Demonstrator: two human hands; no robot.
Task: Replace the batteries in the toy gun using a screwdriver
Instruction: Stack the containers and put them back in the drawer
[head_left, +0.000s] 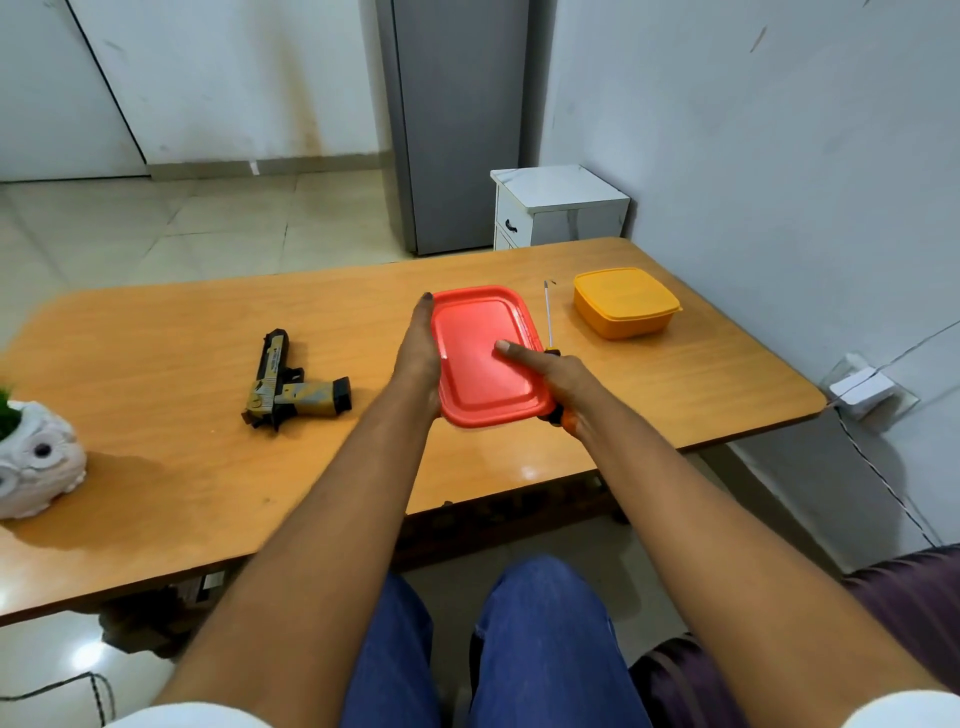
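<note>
Red lid (480, 358), orange box (626, 304), tan-and-black camouflage toy gun (291, 387).

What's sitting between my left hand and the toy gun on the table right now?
Nothing visible on the table. The toy gun lies to the left of your left hand with only bare tabletop between them. That hand, though, is busy: with your right hand, it is holding the red lid.

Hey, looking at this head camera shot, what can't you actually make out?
- Inside the red container: its lid covers it.
- Inside the yellow container: lidded.
- Screwdriver handle: mostly behind the red container and right hand.
- Toy gun battery cover and screw: too small.
- Owl planter: cut off by the left edge.
</note>
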